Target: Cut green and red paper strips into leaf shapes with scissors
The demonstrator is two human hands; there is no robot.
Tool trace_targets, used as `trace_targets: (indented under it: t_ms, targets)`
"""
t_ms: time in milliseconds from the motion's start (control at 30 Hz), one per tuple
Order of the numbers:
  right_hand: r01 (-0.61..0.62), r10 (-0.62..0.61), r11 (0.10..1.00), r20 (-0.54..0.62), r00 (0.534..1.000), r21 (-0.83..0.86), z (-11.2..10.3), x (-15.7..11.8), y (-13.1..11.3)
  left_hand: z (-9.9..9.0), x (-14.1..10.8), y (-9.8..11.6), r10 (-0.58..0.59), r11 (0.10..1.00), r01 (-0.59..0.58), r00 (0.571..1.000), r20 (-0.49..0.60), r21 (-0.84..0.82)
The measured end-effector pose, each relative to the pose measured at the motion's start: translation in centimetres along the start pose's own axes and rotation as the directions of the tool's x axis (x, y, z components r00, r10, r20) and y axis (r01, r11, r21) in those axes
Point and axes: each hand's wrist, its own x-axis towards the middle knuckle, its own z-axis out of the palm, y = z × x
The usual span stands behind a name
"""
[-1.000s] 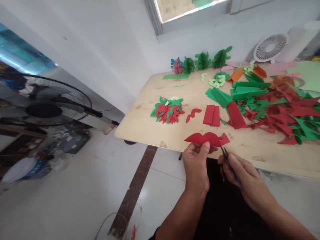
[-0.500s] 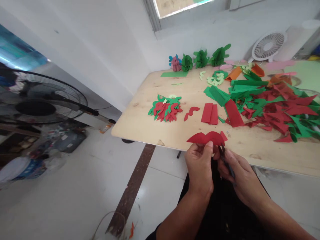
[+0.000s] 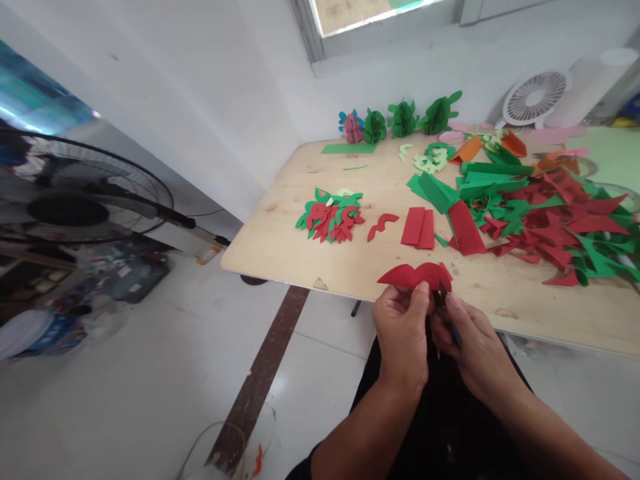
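Observation:
My left hand [image 3: 404,327] pinches a red piece of paper [image 3: 411,275] along its lower edge, near the front of the table. The paper's top edge is cut in two humps, with a pointed tip at the left. Closed around a pair of dark scissors [image 3: 448,323], my right hand [image 3: 473,340] holds the blades at the paper's right end. My fingers partly hide the scissor handles. Farther back lie a wavy red cutout [image 3: 383,225] and folded red paper strips [image 3: 419,228]. A heap of red and green cutouts [image 3: 330,217] is to the left.
Red and green paper scraps [image 3: 560,220] pile up on the table's right side. Green paper figures [image 3: 403,119] stand along the wall, with a small white fan [image 3: 536,99] to their right. A large black fan [image 3: 70,207] stands left of the table [image 3: 270,247].
The scissors have shifted slightly left along the paper's right end, their blades now over the red sheet. My left hand keeps its pinch, and the view has tilted a little.

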Motion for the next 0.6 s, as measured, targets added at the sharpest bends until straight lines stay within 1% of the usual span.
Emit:
trace_targets:
  t_ms: [133,367,600]
  targets:
    - [-0.019,0.019,1.000,0.007,1.000,-0.021,0.11,-0.03,-0.24,-0.04,0.05,0.01,0.014,1.000,-0.014,1.000,0.022,-0.007]
    - [-0.023,0.024,0.998,0.007,1.000,-0.061,0.20,0.05,-0.37,0.07,0.08,0.26,0.000,1.000,0.000,1.000,0.006,-0.002]
    - [-0.027,0.028,0.997,0.011,1.000,-0.078,0.24,0.10,-0.60,-0.10,0.17,0.18,0.015,1.000,-0.015,0.999,0.030,-0.004]
